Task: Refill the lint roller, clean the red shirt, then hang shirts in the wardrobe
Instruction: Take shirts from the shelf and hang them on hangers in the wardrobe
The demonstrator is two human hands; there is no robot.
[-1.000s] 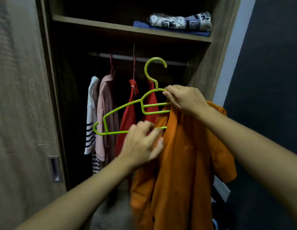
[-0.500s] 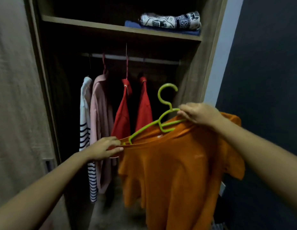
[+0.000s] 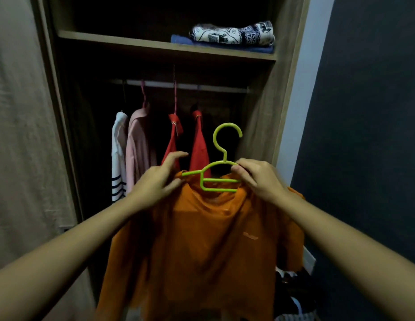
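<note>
An orange shirt (image 3: 208, 239) hangs from a lime-green hanger (image 3: 219, 172) that I hold up in front of the open wardrobe. My right hand (image 3: 259, 179) grips the hanger's right shoulder and the shirt's collar. My left hand (image 3: 159, 181) pinches the shirt's collar at the hanger's left arm, its forefinger stretched out. The hanger's hook points up, below the rail (image 3: 185, 85). Two red shirts (image 3: 198, 144) hang on the rail behind my hands.
A pink shirt (image 3: 138, 144) and a white striped shirt (image 3: 118, 158) hang at the rail's left. Folded patterned cloth (image 3: 234, 34) lies on the shelf (image 3: 132, 44) above. The wardrobe door (image 3: 23, 135) stands at left, a dark wall (image 3: 368, 135) at right.
My left hand has moved from the shirt's left shoulder up to the collar by the hanger. The shirt now sits on the hanger, which is held more upright and centred.
</note>
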